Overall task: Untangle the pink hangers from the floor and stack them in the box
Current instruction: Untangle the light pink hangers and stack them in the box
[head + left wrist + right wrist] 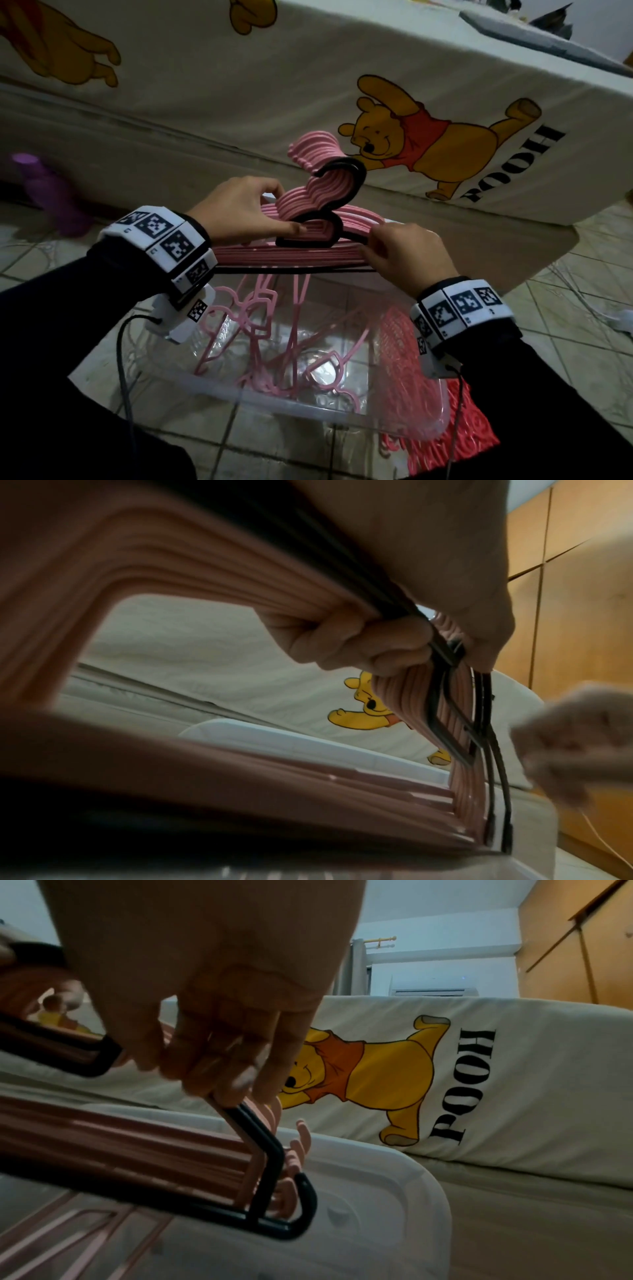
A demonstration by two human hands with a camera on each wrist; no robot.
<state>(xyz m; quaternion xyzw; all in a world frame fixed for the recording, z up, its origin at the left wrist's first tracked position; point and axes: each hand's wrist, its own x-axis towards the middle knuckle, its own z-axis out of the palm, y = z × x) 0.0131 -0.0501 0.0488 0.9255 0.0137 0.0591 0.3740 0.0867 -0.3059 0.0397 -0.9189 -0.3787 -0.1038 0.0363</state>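
A thick stack of pink hangers (294, 255) with a black hanger (308, 241) on its near side is held flat above the clear plastic box (308, 407). My left hand (246, 212) grips the stack near the hooks (318, 171), with fingers curled through the neck; in the left wrist view those fingers (359, 645) wrap the pink stack (171, 569). My right hand (404, 253) pinches the stack's right shoulder, and in the right wrist view its fingertips (219, 1080) close on the black hanger's corner (270, 1153). Several loose pink hangers (260, 329) lie tangled inside the box.
A bed with a cream Winnie-the-Pooh sheet (428, 147) stands right behind the box. A red woven basket (411, 370) lies at the box's right end. A purple bottle (51, 192) sits on the tiled floor at left. Thin cables trail from both wrists.
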